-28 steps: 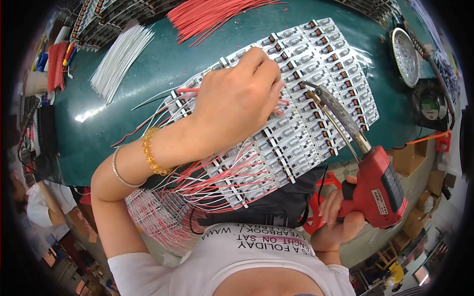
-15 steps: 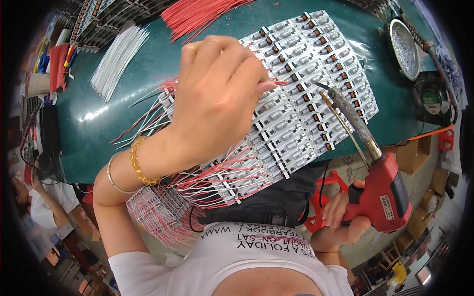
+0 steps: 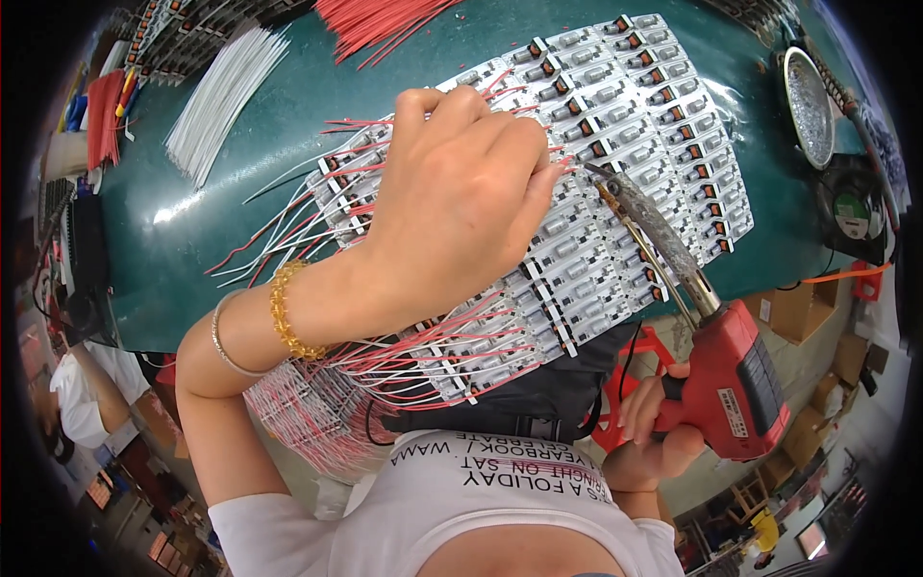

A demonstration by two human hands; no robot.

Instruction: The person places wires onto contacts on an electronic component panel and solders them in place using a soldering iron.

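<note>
Head view: my left hand (image 3: 461, 202) presses down on the white panel of small circuit boards (image 3: 615, 173) on the green table (image 3: 279, 183), fingers curled — what they pinch is hidden; my right hand (image 3: 649, 438) grips the red soldering gun (image 3: 731, 375), tip at the panel beside my fingertips.

Green table (image 3: 288, 192) is mostly covered. The circuit board panel (image 3: 615, 183) fills the centre and right, with red and white lead wires (image 3: 288, 240) fanning off its left edge. The left hand (image 3: 461, 212) and soldering gun (image 3: 711, 356) block the panel's middle. Bare green strip lies between the white wire bundle (image 3: 221, 101) and the leads. Red wire pile (image 3: 375, 24) blocks the far edge, metal dish (image 3: 810, 106) the right.
</note>
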